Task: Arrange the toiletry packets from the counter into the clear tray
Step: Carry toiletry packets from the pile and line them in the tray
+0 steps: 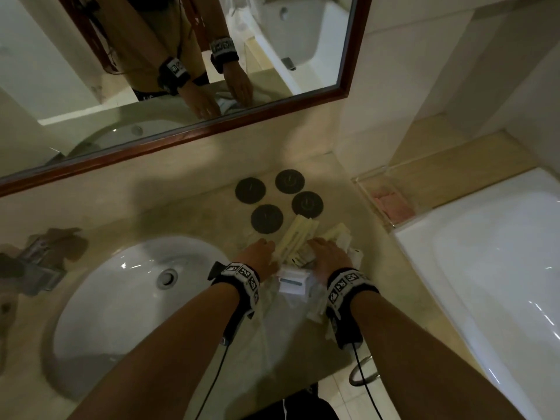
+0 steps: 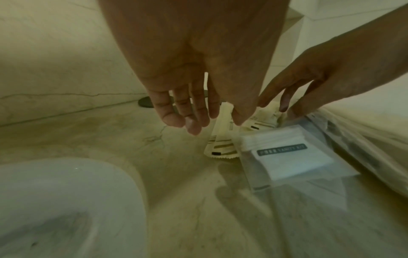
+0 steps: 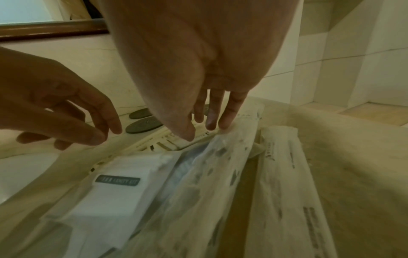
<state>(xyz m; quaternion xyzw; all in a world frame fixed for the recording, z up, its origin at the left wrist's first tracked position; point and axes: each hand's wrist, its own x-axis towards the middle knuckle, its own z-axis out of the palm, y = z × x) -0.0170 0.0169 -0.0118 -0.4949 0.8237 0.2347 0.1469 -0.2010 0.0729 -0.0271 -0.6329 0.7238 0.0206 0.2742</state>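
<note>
A heap of toiletry packets (image 1: 300, 237) lies on the beige counter to the right of the basin: long cream sachets (image 2: 220, 139), a white vanity kit pouch (image 2: 293, 157) (image 3: 119, 185) and clear wrapped items (image 3: 220, 174). My left hand (image 1: 260, 253) (image 2: 194, 120) hovers at the heap's left edge with its fingers straight and nothing in it. At the right side my right hand (image 1: 325, 253) (image 3: 209, 127) has straight fingers whose tips touch the packets. The clear tray (image 1: 386, 204) stands at the counter's far right, by the bathtub, with something pink lying in it.
Several dark round coasters (image 1: 266, 218) lie just behind the heap. A white basin (image 1: 136, 298) and a faucet (image 1: 36, 262) are at left. The mirror (image 1: 181, 71) runs along the back wall. A white bathtub (image 1: 500, 283) borders the counter at right.
</note>
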